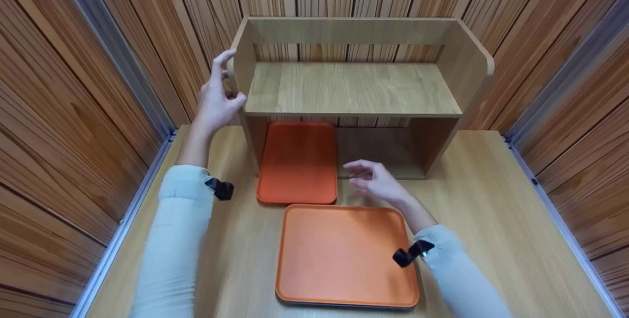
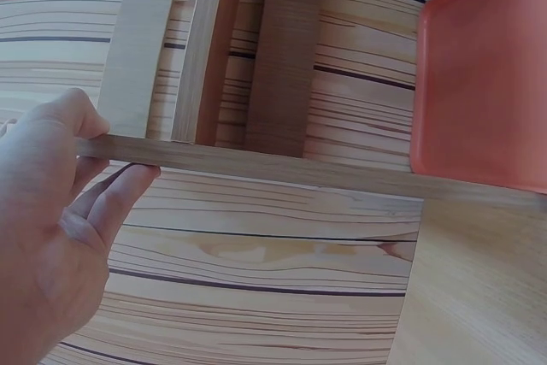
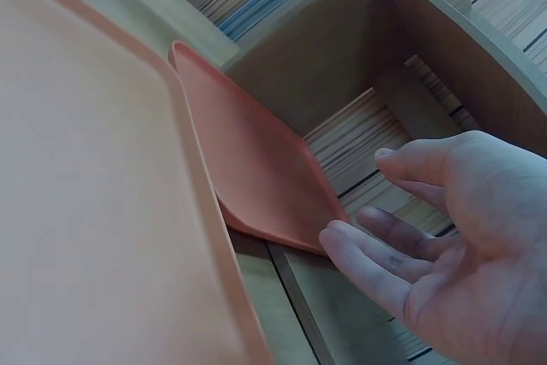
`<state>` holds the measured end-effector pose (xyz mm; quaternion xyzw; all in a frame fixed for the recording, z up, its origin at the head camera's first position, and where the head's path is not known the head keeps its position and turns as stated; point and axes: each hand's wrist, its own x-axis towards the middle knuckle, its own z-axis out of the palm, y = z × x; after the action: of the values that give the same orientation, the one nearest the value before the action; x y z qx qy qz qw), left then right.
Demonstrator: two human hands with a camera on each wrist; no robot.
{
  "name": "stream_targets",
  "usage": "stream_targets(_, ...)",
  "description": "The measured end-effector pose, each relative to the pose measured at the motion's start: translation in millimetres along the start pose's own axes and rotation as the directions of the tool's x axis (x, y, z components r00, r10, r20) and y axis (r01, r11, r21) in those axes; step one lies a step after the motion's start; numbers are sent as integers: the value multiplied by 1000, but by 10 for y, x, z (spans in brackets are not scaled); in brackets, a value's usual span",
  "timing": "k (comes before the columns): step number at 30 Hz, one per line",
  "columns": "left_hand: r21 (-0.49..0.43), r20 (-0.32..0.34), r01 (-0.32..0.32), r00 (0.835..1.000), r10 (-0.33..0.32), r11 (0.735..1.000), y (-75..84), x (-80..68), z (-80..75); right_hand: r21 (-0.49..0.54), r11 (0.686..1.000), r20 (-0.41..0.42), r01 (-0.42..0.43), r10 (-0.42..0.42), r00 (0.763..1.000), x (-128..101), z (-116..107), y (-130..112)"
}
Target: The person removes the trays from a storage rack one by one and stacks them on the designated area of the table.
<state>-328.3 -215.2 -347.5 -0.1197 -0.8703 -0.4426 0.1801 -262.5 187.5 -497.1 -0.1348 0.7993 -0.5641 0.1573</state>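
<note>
1. A small booth set up for recording, not a lived-in room: wood-slat walls (image 1: 73,111) close in on three sides, joined by metal corner strips (image 1: 110,47).
2. A pale wooden table (image 1: 491,200) fills the floor space.
3. Only staged props: a wooden shelf unit (image 1: 351,87) and two orange trays (image 1: 344,254).

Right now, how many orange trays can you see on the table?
2. One orange tray lies partly under the wooden shelf, on the left. The other tray lies in front of it, nearer the person. None seems hidden.
</note>
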Motion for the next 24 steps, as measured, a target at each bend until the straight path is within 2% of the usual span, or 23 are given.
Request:
stream_targets(8, 2, 7, 15, 1000, -15, 1000, 10, -10, -3, 158, 984, -78, -85, 98, 992, 136, 158, 34)
stream_targets(13, 4, 2, 24, 1000, -24, 1000, 13, 2, 12, 238, 960, -148, -145, 183, 972, 201, 234, 100)
stream_targets(18, 0, 3, 25, 1000, -25, 1000, 6, 0, 14, 355, 911, -156, -210, 279, 948, 239, 309, 181)
stream_targets(24, -6, -2, 13, 1000, -13, 1000, 10, 1, 3, 475, 851, -126, -226, 319, 939, 278, 405, 279)
